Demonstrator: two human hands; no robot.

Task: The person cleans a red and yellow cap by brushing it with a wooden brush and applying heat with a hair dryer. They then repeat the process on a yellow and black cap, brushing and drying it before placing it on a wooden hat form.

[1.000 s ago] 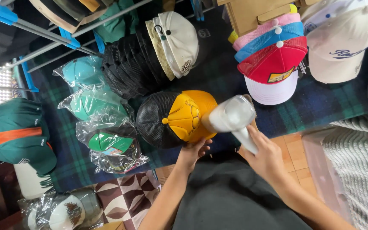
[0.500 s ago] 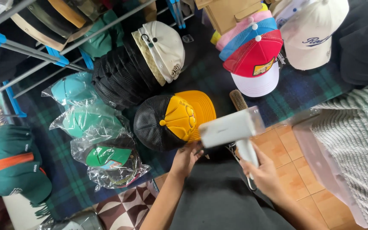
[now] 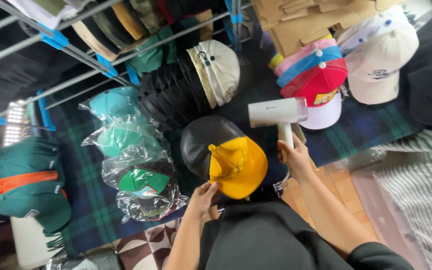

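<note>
Fingers of my left hand [image 3: 203, 196] pinch the lower edge of the yellow-fronted, black mesh-backed cap [image 3: 224, 156], which lies on the dark plaid blanket [image 3: 361, 131] just in front of me. My right hand [image 3: 295, 155] is closed around the handle of the white handheld garment steamer [image 3: 277, 113], its head level just right of the cap. Bagged teal caps [image 3: 126, 142] lie to the left.

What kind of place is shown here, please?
Probably a cap seller's stockroom or packing corner. Many caps lie stacked by colour, some sealed in clear plastic bags, flat cardboard boxes wait nearby, and the right hand holds a white handheld steamer.
</note>
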